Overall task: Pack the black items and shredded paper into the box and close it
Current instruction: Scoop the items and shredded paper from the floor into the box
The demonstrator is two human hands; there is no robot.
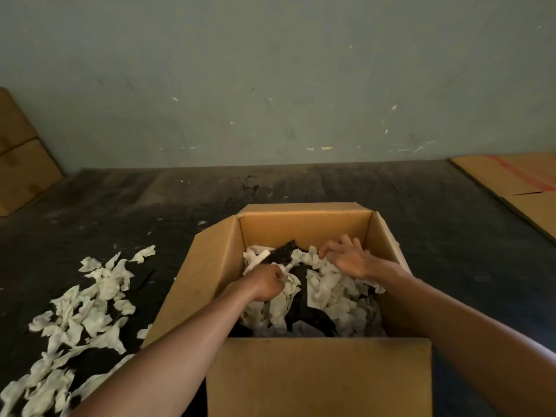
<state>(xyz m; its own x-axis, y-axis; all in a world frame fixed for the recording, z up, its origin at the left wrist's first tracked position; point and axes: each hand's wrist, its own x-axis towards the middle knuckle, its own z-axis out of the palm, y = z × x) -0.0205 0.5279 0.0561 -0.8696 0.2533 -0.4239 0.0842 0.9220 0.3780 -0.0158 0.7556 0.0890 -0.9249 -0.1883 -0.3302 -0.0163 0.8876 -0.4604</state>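
An open cardboard box (304,228) stands on the dark floor in front of me, its flaps up. Inside lie white shredded paper (328,288) and black items (282,254), partly buried under the paper. Both my hands are inside the box. My left hand (266,284) is curled and grips some of the shredded paper at the left side. My right hand (346,257) hovers over the paper near the far right corner with its fingers bent, the tips touching the shreds. Whether it holds any paper is unclear.
A loose pile of shredded paper (81,314) is scattered on the floor left of the box. Flattened cardboard (517,185) lies at the right by the wall, and another cardboard sheet (21,164) leans at the far left. A green wall stands behind.
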